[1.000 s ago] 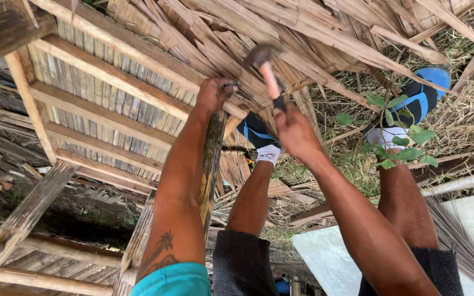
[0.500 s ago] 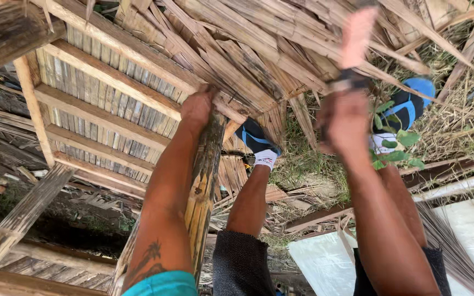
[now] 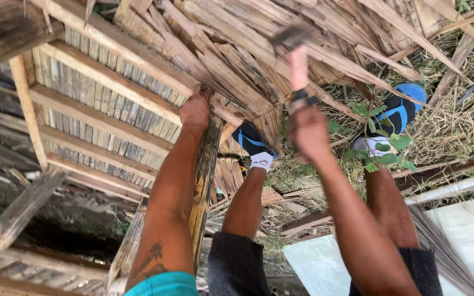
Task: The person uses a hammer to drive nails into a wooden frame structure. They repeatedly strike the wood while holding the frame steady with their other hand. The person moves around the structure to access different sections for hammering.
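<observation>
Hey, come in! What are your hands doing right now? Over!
Left hand grips wooden post. Right hand holds hammer raised. Dry thatch crowds around.

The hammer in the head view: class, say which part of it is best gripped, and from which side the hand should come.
Grip the hammer low on its pale handle, at the dark band farthest from the head, where the right hand holds it. Come from the handle's near end: the dark head points away toward the bamboo strips, leaving the long straight handle free for swinging.

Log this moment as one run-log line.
left hand: gripping upright wooden pole | right hand: holding hammer raised | below: bamboo-slat panel, dry leaves
</observation>
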